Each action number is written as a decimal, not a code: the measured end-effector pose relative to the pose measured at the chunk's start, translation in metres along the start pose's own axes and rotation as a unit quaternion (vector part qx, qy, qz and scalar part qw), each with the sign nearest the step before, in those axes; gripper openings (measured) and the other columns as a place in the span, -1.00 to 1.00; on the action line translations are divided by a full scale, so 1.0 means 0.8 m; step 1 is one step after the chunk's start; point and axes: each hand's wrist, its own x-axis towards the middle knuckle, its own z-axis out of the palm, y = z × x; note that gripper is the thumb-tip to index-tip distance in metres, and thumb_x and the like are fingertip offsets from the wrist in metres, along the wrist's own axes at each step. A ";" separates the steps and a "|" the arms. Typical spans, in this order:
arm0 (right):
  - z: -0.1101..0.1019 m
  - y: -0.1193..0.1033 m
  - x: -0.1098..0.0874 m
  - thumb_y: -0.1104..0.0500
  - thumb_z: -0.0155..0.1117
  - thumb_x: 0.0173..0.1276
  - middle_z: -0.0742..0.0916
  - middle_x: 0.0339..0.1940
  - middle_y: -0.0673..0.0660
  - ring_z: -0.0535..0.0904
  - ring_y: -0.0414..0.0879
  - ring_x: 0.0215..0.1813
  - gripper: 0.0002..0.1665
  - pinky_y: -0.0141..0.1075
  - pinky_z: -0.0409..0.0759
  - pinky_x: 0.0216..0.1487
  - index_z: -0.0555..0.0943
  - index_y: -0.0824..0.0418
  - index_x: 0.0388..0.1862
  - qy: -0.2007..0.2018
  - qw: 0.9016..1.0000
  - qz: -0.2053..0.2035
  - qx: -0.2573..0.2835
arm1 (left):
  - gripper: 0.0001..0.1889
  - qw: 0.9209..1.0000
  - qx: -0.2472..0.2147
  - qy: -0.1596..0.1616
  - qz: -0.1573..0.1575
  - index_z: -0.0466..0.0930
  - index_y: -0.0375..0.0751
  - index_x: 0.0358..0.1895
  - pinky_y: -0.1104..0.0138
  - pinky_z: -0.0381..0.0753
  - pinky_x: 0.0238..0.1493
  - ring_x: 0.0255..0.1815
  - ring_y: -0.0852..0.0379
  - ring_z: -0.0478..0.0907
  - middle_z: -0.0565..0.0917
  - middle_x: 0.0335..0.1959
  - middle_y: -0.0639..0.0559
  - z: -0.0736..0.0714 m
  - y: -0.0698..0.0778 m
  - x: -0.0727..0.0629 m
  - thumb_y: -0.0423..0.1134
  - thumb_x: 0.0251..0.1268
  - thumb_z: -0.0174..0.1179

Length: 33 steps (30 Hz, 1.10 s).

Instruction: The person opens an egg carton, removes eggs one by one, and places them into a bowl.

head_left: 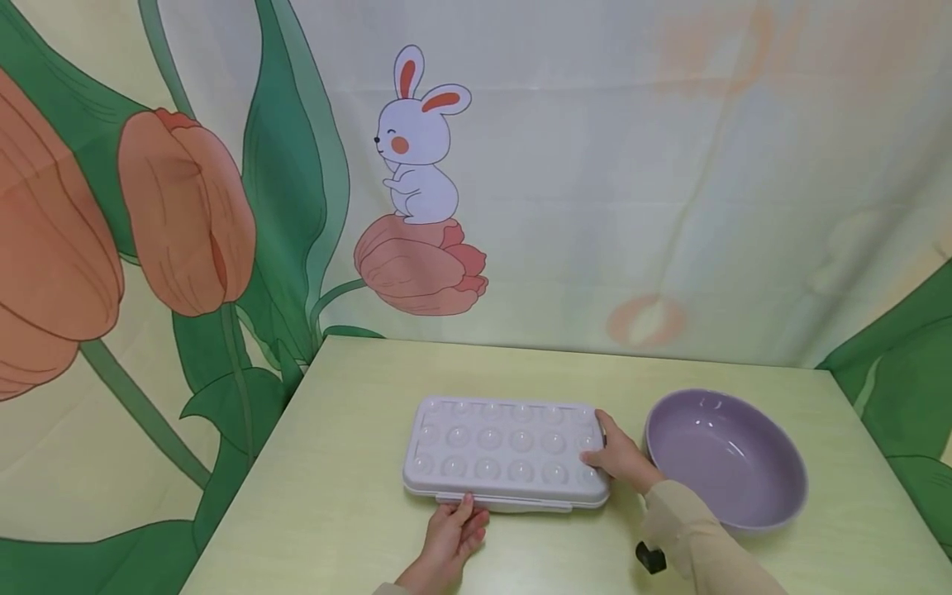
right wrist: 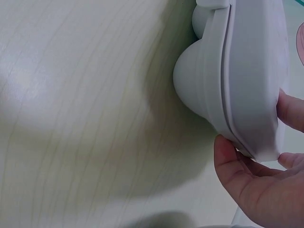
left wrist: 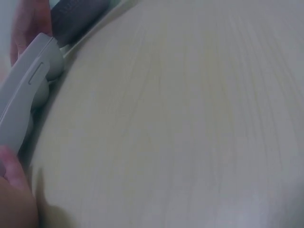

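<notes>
A pale egg box (head_left: 506,463) with rows of domes moulded in its closed lid lies across the middle of the table. At its front edge my left hand (head_left: 449,535) holds the latch side, thumb on the rim and fingers curled below. My right hand (head_left: 623,456) grips the right end, with fingers spread over the lid's corner and side. In the right wrist view the right hand (right wrist: 266,190) pinches the corner of the egg box (right wrist: 251,80), whose rounded cups show underneath. The left wrist view catches only part of the left hand (left wrist: 16,204) beside the box (left wrist: 23,90).
A purple oval bowl (head_left: 732,467) stands right of the egg box, close to my right forearm. The light wood-grain table (head_left: 349,430) ends at a printed curtain (head_left: 550,248) with tulips and a rabbit. A small black piece (head_left: 651,558) sits by my right sleeve.
</notes>
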 end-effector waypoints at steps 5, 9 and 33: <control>-0.001 -0.001 -0.001 0.29 0.19 0.15 0.23 0.28 0.46 0.31 0.15 0.14 -0.06 -0.20 0.47 -0.14 -0.14 0.27 0.38 0.000 1.000 -0.005 -0.005 | -0.71 1.000 0.009 0.024 -0.001 0.29 -0.21 -0.23 0.46 0.51 -0.42 -0.45 0.34 0.55 0.57 -0.49 0.13 0.005 0.002 -0.003 -0.06 0.20 0.03; -0.003 -0.005 -0.005 0.31 0.18 0.15 0.14 0.32 0.44 0.12 0.27 0.31 -0.06 0.02 0.23 0.21 -0.16 0.31 0.37 -0.002 1.000 -0.016 0.001 | -0.70 0.999 0.018 0.041 0.003 0.30 -0.27 -0.25 0.48 0.51 -0.46 -0.50 0.35 0.55 0.58 -0.57 0.15 0.008 0.002 -0.005 -0.06 0.21 0.02; -0.004 -0.004 -0.007 0.30 0.18 0.15 0.12 0.34 0.42 0.05 0.28 0.33 -0.06 0.06 0.08 0.28 -0.15 0.31 0.37 -0.003 1.000 -0.014 0.022 | -0.59 0.997 -0.067 -0.044 -0.023 0.09 -0.35 -0.10 0.47 0.50 -0.24 -0.38 0.31 0.50 0.47 -0.44 0.07 0.057 -0.029 -0.004 -0.14 0.22 0.05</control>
